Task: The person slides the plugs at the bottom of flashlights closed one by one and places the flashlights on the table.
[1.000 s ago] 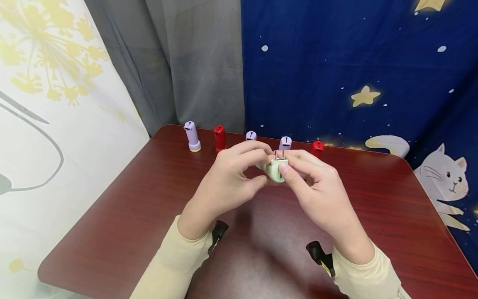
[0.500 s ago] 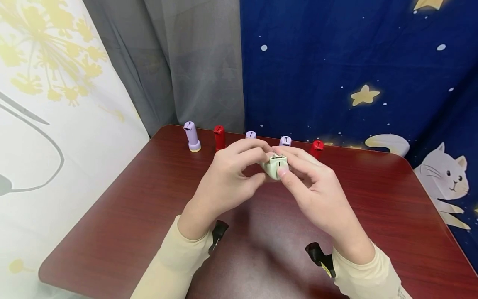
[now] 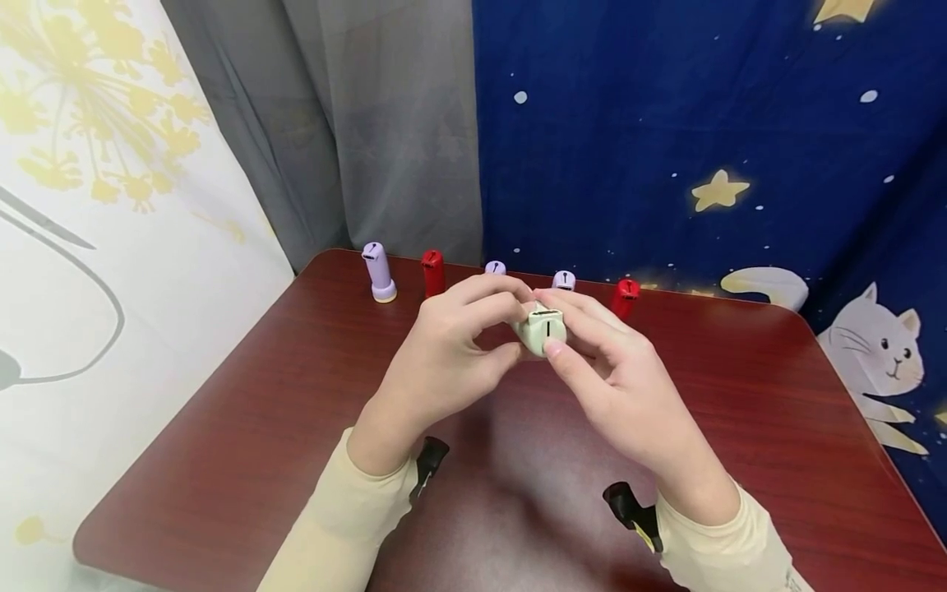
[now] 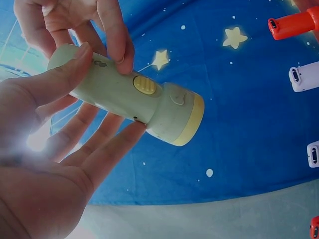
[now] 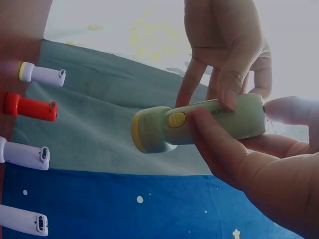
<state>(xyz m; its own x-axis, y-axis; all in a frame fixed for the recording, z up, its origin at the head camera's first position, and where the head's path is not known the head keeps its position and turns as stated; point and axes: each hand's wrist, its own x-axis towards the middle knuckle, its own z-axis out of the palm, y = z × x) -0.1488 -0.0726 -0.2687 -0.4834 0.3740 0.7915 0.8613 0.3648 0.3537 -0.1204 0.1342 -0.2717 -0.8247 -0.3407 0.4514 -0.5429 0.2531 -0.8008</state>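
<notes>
Both hands hold a pale green flashlight (image 3: 534,335) above the table, its flat tail end facing the head camera. My left hand (image 3: 455,353) grips the body with thumb and fingers. In the right wrist view, my right hand (image 3: 617,370) has its thumb at the tail and fingers along the barrel. A dark slot and groove mark the tail, with the prongs lying folded in. The yellow switch (image 4: 144,85) and yellow-rimmed head (image 4: 192,122) show in the left wrist view, pointing away from the hands.
Along the table's (image 3: 244,427) far edge stand a lilac flashlight (image 3: 379,273), a red one (image 3: 433,274) and several more, some partly hidden behind the hands. Grey curtain (image 3: 407,131) and blue curtain (image 3: 614,140) hang behind. A white patterned cloth (image 3: 133,288) is at the left.
Two metal prongs stuck up from the flashlight's tail a second ago; they have swung down and now lie folded in. The right thumb has slid slightly lower on the tail.
</notes>
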